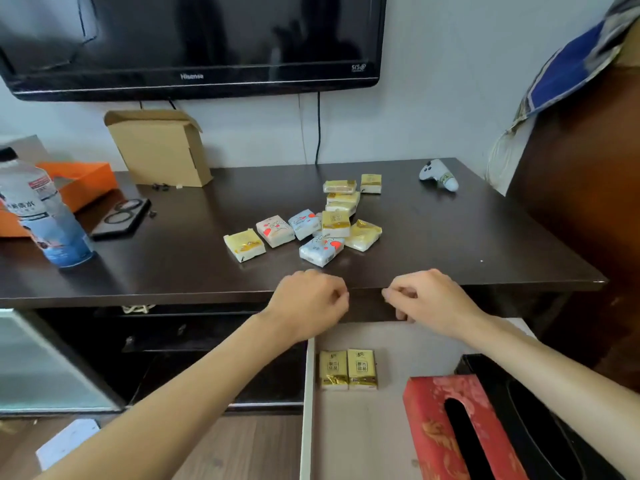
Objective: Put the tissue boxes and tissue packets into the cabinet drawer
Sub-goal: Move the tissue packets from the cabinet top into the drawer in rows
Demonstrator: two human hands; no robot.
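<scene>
Several small tissue packets, yellow, pink and blue, lie scattered on the dark cabinet top. The drawer below is pulled out. Inside it lie two gold tissue packets side by side, a red tissue box and a black tissue box at the right. My left hand and my right hand hover at the cabinet's front edge above the drawer, fingers curled loosely, nothing visible in either.
A water bottle, orange box, black phone case and open cardboard box sit on the left of the top. A white game controller lies at back right. A television hangs above.
</scene>
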